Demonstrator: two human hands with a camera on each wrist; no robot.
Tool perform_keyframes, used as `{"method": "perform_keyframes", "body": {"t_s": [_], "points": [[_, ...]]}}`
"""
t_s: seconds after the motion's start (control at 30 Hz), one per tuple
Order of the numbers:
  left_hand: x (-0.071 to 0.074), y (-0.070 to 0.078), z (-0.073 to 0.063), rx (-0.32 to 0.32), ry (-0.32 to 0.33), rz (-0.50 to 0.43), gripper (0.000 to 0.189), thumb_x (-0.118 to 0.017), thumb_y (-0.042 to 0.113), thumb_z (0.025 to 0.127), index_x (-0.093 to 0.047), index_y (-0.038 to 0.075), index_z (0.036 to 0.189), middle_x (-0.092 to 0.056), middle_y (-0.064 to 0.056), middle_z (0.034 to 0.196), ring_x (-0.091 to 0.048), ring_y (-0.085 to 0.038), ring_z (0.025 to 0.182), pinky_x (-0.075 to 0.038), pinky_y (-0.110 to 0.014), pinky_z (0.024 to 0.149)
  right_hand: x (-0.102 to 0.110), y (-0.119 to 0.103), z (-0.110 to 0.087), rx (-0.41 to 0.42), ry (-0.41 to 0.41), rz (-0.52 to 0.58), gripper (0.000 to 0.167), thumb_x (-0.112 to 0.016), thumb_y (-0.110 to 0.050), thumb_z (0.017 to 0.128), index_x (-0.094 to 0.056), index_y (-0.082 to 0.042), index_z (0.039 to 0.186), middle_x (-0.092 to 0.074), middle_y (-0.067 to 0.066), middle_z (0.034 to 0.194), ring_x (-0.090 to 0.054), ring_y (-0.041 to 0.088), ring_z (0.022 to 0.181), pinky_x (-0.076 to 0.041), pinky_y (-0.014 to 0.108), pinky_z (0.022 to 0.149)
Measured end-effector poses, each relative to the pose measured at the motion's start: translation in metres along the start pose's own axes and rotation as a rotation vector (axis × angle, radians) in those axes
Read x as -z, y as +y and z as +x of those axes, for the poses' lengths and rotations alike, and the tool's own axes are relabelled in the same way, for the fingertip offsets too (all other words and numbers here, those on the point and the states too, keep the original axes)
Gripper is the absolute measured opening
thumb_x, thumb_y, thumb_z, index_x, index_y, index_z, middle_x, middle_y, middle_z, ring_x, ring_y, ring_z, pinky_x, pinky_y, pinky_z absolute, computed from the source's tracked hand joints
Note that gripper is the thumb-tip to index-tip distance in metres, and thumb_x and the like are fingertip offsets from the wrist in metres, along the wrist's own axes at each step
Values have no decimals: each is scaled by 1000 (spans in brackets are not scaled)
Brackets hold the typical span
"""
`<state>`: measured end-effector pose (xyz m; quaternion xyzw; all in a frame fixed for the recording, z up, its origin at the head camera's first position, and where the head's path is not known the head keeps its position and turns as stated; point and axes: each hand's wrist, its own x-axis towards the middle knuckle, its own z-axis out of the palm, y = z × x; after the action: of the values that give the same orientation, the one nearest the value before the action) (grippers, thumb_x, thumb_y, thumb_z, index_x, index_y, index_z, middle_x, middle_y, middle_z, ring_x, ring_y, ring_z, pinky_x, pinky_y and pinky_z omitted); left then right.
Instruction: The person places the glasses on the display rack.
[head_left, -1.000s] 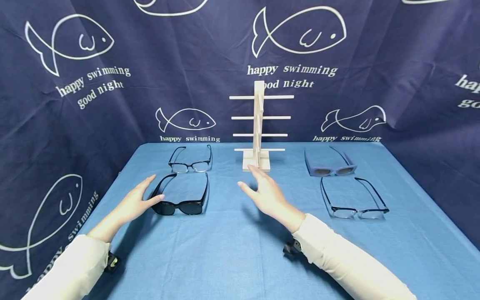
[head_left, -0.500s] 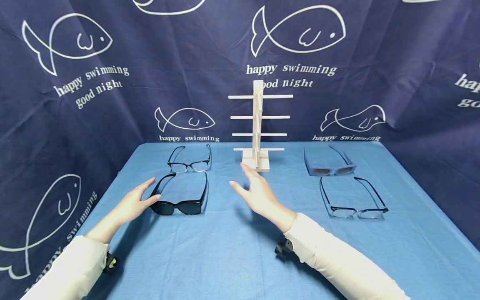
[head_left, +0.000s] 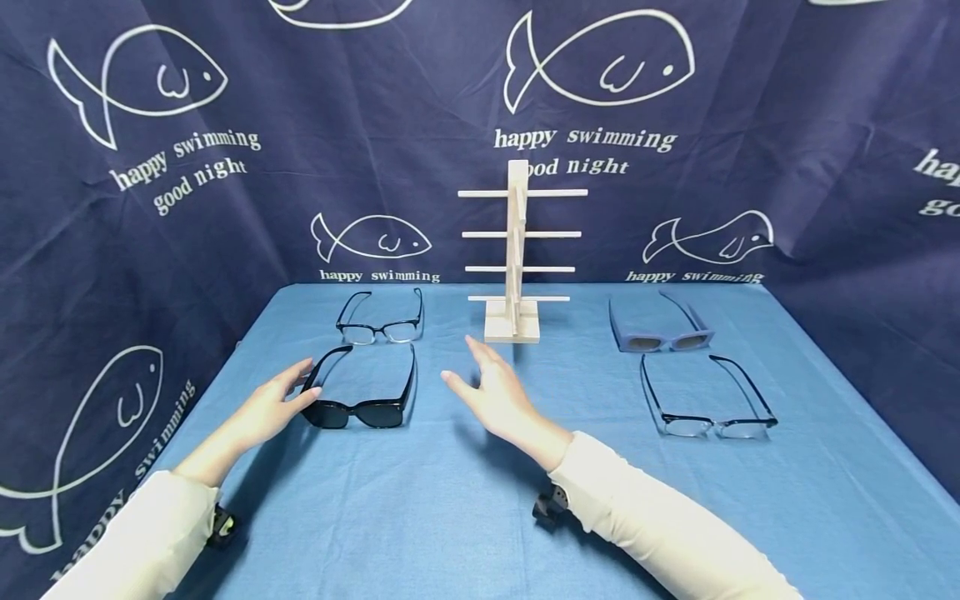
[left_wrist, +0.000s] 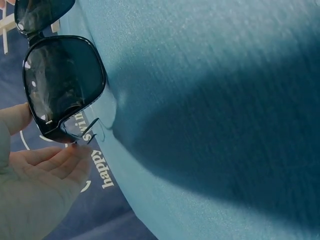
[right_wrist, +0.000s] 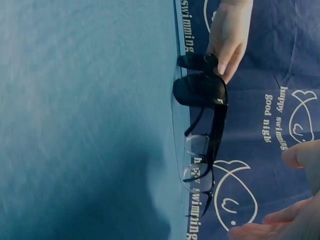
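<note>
Black sunglasses (head_left: 356,414) stand on the blue cloth with both temples unfolded toward the back. My left hand (head_left: 273,408) is at their left hinge corner, thumb in front and fingers beside the temple. In the left wrist view, that hand's thumb (left_wrist: 17,117) meets the frame's edge, and the fingertips lie close to the hinge; whether they press on it I cannot tell. To the right of the sunglasses, my right hand (head_left: 498,396) hovers over the cloth, thumb and fingers spread, holding nothing. A gap separates it from the right temple.
Behind the sunglasses lie clear-lens black glasses (head_left: 380,332). A wooden display rack (head_left: 517,250) with several crossbars stands at the back centre, bearing no glasses. Purple sunglasses (head_left: 667,342) and half-rim glasses (head_left: 720,425) lie on the right. A fish-print navy curtain (head_left: 450,75) surrounds the table.
My right hand has moved left across the cloth, nearer the black sunglasses. The left hand has stayed at their left corner with barely any shift. All the glasses have kept their places.
</note>
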<state>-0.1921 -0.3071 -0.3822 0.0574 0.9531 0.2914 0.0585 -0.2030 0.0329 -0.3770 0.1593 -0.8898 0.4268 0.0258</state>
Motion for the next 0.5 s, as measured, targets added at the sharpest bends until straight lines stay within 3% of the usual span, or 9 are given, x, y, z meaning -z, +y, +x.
{"method": "perform_keyframes", "body": {"t_s": [0.37,0.5], "points": [[-2,2,-5,-4,47,-26,54,-49,19,102,-32,-6,147,-41,-32,144,-48,-47,125,-46,-59,100,-17,-4,1,-19,-30,47,67,-59,-37,96,-36,0,147,-39,18,151,-36,33,140,-28,45,121],[-2,2,-5,24,50,-37,51,-51,19,102,-37,-5,145,-47,-33,138,-52,-46,122,-51,-56,95,-21,-6,0,-33,-64,105,66,-59,-37,96,-38,0,146,-45,19,147,-49,35,131,-38,45,115]]}}
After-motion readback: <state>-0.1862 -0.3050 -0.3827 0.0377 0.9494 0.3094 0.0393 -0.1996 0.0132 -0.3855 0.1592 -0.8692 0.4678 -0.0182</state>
